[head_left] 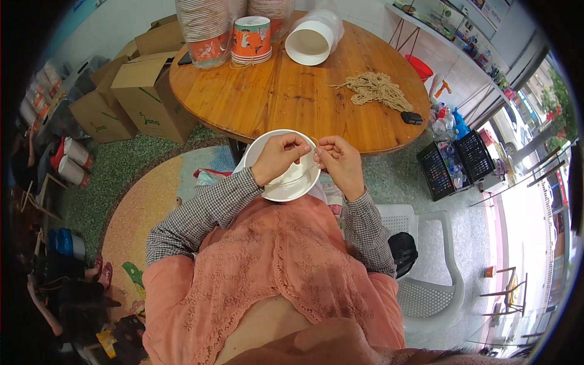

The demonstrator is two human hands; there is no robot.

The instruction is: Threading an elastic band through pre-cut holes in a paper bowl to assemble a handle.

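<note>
A white paper bucket (250,159) leans in my lap, its open mouth turned up toward me. Over its rim my left hand (281,157) is closed, thumb and fingertips pinched together. Close beside it, at the bucket's right rim, my right hand (342,163) is also closed in a pinch. A thin string (291,182) curves across the mouth of the bucket toward my right fingers. What exactly lies between the fingertips is very small and partly hidden.
On the round wooden table (292,91) stand stacked orange paper buckets (251,41), a white bucket stack (309,47) on its side, a bundle of tan strings (378,89) and a small black object (412,117). Cardboard boxes (146,91) stand left, a white plastic chair (426,298) right.
</note>
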